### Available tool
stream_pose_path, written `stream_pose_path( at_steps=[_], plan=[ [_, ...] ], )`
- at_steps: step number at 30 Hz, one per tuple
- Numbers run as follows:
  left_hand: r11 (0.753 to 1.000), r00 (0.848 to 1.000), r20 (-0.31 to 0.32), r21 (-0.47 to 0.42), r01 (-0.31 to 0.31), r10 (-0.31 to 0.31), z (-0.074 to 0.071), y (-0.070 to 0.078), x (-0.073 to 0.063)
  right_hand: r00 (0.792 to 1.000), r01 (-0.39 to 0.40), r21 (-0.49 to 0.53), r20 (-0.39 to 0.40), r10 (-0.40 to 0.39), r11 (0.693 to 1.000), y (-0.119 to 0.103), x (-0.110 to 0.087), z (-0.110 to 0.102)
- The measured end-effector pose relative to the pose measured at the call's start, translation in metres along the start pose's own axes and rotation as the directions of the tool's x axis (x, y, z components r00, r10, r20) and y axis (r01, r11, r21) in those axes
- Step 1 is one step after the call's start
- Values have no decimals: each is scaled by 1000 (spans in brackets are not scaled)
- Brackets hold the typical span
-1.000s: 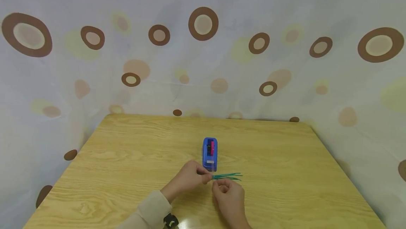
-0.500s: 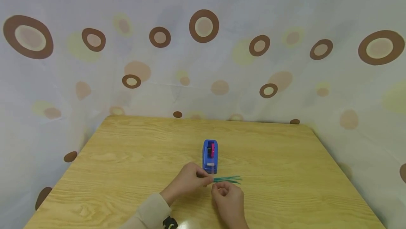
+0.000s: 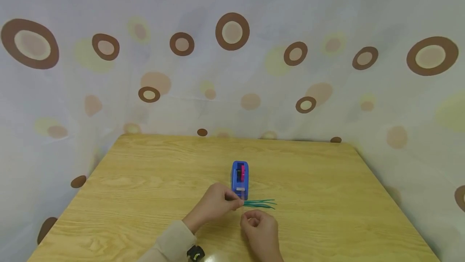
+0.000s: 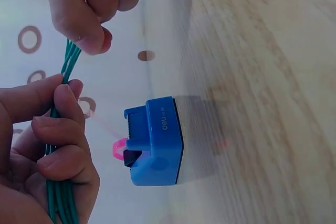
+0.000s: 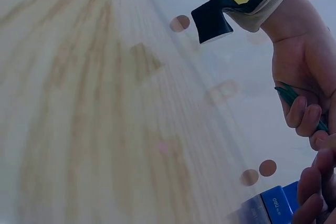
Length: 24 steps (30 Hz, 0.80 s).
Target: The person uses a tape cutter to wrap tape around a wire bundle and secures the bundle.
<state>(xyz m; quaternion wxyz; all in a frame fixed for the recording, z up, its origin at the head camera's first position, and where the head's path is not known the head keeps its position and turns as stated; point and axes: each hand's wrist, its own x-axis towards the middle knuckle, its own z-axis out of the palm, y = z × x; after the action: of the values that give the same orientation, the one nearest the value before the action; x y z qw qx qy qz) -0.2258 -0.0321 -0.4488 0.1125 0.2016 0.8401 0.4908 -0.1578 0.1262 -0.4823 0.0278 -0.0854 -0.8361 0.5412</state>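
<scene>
My left hand point(image 3: 217, 202) pinches a bundle of thin green strands point(image 3: 259, 204), whose loose ends fan out to the right in the head view. In the left wrist view the strands point(image 4: 62, 198) run through the curled fingers of that hand point(image 4: 47, 145). A strip of clear tape point(image 3: 243, 195) stretches from the blue tape dispenser point(image 3: 240, 177) towards the left fingertips. Just below the strands, my right hand point(image 3: 261, 229) has thumb and forefinger together, pinching the tape's faint free end. The dispenser point(image 4: 157, 145) carries a pink-cored roll behind its toothed cutter.
The wood-grain table point(image 3: 163, 173) reaches back to a light curtain point(image 3: 232, 112) with brown circles, which also hangs at both sides. A black wrist camera mount point(image 3: 195, 252) sits at the left cuff point(image 3: 176, 235).
My right hand has drawn slightly towards me, widening the gap between its fingertips and the strands. The left hand keeps its hold in nearly the same place. The head view has tilted slightly.
</scene>
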Motion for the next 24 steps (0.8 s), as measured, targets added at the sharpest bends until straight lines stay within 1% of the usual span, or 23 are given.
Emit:
stream_pose_path(
  at_steps=[3,8,14,18,24],
  plan=[
    [1000,1000,1,8,-18,18,0,1,2,1000,4,36,12,-5,999,2,0,-2],
    [1000,1000,10,-3,-10,10,0,2,3,998,22,79,59,-27,997,2,1,-7],
    [999,999,5,3,-42,42,1,1,4,995,49,78,78,-55,996,-3,1,-13],
    [999,999,8,14,-43,43,2,-1,4,993,63,87,90,-70,994,-9,-2,-17],
    [999,999,14,20,-44,44,2,-3,3,992,39,136,113,-55,990,-15,-5,-21]
  ],
)
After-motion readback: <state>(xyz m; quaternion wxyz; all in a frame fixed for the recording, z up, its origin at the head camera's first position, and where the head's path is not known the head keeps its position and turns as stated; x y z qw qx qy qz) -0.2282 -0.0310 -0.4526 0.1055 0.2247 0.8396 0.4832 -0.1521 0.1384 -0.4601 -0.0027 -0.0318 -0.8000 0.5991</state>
